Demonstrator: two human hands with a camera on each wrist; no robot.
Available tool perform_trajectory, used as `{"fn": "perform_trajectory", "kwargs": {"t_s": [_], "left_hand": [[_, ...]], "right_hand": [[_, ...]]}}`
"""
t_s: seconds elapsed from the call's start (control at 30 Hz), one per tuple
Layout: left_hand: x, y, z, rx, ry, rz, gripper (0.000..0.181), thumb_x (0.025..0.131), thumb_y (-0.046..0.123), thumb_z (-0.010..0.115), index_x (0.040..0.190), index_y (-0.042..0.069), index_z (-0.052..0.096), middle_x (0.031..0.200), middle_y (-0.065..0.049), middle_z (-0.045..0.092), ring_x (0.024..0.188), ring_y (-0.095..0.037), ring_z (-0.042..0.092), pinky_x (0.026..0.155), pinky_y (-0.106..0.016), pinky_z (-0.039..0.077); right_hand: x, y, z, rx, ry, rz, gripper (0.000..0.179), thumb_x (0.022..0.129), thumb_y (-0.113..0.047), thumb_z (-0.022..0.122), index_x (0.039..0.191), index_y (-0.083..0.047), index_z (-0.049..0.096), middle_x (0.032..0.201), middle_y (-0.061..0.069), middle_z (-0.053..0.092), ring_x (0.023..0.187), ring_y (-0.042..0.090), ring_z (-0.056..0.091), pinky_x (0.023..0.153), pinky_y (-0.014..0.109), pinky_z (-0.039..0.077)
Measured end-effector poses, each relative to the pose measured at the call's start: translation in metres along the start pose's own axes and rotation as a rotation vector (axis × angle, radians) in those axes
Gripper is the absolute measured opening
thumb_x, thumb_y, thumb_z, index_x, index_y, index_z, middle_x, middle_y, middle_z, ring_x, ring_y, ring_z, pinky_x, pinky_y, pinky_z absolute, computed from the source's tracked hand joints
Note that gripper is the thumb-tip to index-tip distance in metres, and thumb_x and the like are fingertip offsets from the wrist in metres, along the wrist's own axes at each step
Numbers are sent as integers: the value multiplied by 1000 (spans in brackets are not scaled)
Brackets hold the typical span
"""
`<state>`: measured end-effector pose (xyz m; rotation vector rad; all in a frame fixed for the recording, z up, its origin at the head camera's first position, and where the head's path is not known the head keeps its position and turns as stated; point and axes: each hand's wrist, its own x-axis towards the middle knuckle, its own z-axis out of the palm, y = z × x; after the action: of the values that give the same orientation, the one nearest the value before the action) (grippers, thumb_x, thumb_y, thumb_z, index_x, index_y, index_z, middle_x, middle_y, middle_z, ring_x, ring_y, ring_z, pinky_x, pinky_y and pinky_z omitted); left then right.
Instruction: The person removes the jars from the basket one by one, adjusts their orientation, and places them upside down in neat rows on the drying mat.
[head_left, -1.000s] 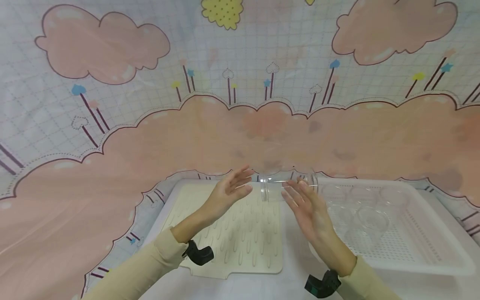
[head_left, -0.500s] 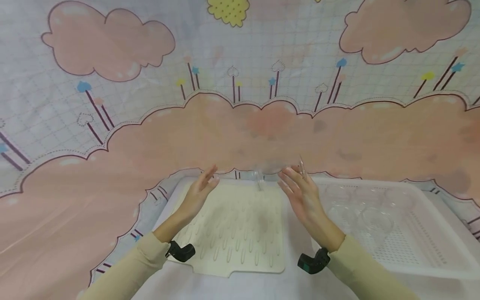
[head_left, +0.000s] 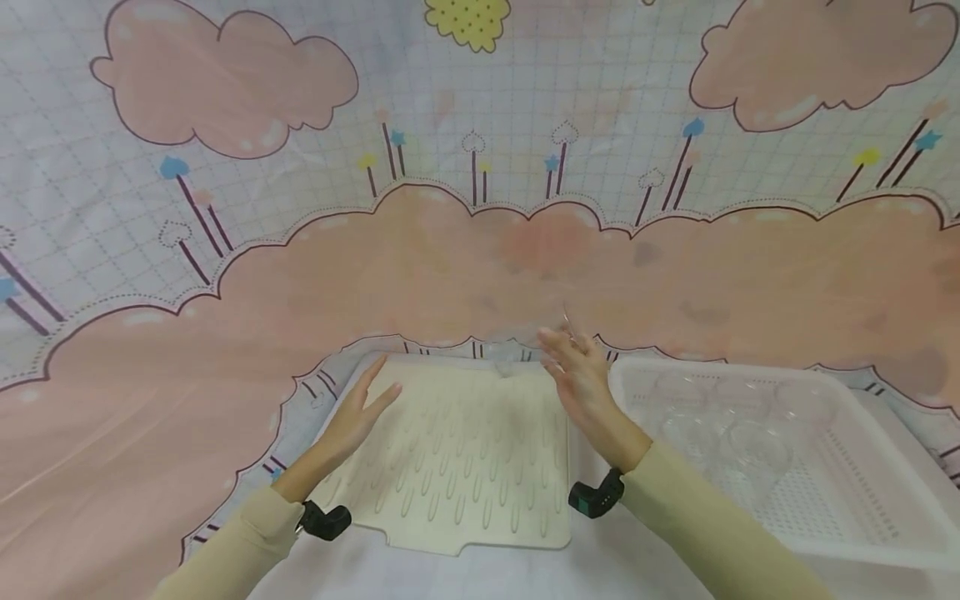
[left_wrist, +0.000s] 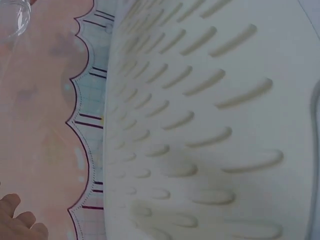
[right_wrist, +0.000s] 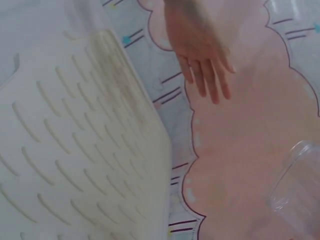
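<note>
A clear glass cup (head_left: 516, 354), faint against the backdrop, is held sideways by my right hand (head_left: 579, 385) above the far right corner of the cream drying mat (head_left: 465, 467). The fingers partly hide its near end. In the right wrist view the cup (right_wrist: 300, 192) stands out at the lower right; part of it shows in the left wrist view's top left corner. My left hand (head_left: 354, 421) is over the mat's left side, thumb spread from its extended fingers and nothing in it. The right wrist view shows this left hand (right_wrist: 200, 52) from across.
A white perforated basket (head_left: 911, 475) stands to the right, with several clear cups (head_left: 757, 446) inside it. White cloth covers the table (head_left: 510, 575). Behind, a printed peach and white curtain (head_left: 450, 275) hangs close to the far edge.
The right hand has carried the cup left, from near the basket to over the mat. My left hand has drawn away to the left and lower, and its thumb has spread.
</note>
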<state>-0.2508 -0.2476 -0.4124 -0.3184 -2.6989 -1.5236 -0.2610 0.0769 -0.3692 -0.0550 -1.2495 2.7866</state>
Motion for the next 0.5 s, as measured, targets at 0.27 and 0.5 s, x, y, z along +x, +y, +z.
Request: {"fn": "perform_trajectory", "kwargs": {"t_s": [0.27, 0.5], "left_hand": [[-12, -32, -10, 58, 11, -80, 75, 104, 39, 50, 159, 4, 14, 165, -21, 9, 150, -41, 4, 117, -64, 5], [-20, -58, -8, 141, -47, -123, 82, 102, 43, 53, 158, -1, 12, 164, -25, 3, 149, -44, -4, 116, -65, 0]], "right_hand": [[13, 21, 20, -70, 30, 26, 85, 90, 7, 65, 157, 0, 14, 115, 6, 56, 107, 18, 58, 112, 46, 37], [25, 44, 38, -227, 40, 4, 76, 81, 7, 76, 148, 1, 39, 109, 3, 63, 101, 17, 59, 107, 48, 39]]}}
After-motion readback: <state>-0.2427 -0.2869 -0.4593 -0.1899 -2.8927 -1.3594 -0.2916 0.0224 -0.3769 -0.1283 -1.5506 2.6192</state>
